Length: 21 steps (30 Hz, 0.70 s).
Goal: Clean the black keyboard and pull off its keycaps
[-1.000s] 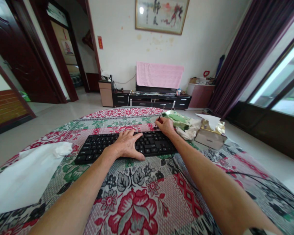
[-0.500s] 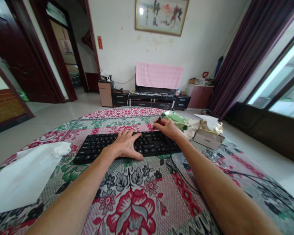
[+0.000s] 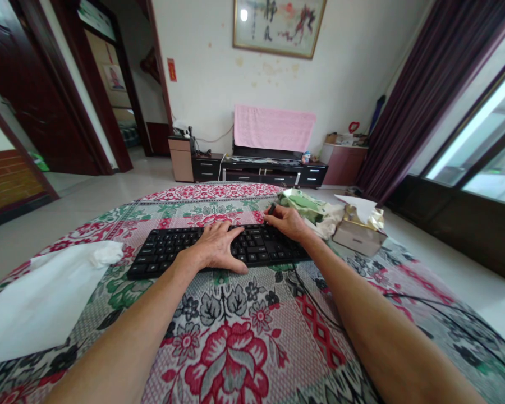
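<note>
The keyboard (image 3: pixel 256 242) lies mid-frame, long axis running left to right; the left hand (image 3: pixel 217 247) rests wide-spread on its middle, the right hand (image 3: pixel 289 223), nearer its right end, pinches a small dark object (image 3: pixel 271 209)

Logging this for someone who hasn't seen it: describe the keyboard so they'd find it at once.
Find the flower-patterned tablecloth filling the foreground. On it, beneath the spread left hand, lies the long keyboard. Unlike the white sheet to its left and the tissue box to its right, it is a flat black bar.
</note>
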Tool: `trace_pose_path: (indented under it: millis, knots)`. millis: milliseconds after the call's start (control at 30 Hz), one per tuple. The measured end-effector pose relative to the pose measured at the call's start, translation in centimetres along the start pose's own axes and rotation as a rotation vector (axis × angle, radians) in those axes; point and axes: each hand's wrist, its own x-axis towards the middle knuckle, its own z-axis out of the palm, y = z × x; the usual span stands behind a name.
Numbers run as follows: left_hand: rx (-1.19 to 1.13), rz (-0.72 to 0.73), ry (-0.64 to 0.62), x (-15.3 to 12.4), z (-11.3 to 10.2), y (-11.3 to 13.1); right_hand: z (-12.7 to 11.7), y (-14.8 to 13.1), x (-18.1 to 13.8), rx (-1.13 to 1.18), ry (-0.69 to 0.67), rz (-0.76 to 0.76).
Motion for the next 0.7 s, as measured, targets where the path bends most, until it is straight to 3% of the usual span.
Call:
trace_pose_path:
  millis: [400,700]
  knots:
    - [-0.006,-0.004,0.01,0.1,0.3,-0.2,0.6,0.5,0.1,-0.172,0.064,-0.032]
    - [0.0,0.001,0.002,0.1,0.1,-0.1,1.1,1.1,0.4,-0.087,0.117,0.013]
